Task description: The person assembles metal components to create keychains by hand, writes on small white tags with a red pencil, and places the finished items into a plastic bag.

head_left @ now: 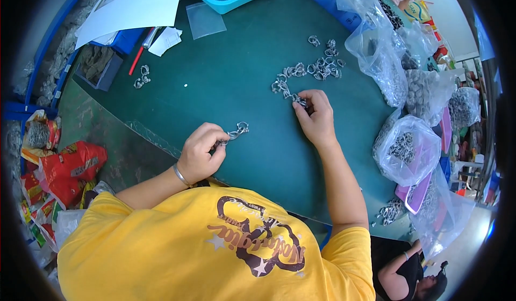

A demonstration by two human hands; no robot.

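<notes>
My left hand (202, 151) is closed over the table's near edge, pinching several small silver metal rings (239, 129) that stick out past the fingertips. Farther right, my right hand (317, 117) has thumb and fingers closed on more of these metal rings (299, 102). Those lie at the near end of a loose trail of rings (280, 85). The trail leads away to a bigger heap of metal rings (325, 68). A small separate group of rings (142, 77) lies at the left. What exactly the rings belong to is too small to tell.
The green table (231, 75) carries a turquoise basket (231, 0), a red pen (136, 60) and a grey bin (100, 67). Clear bags (408, 150) of metal parts crowd the right edge, near a purple tray (418, 194). Another person (400, 271) sits at lower right.
</notes>
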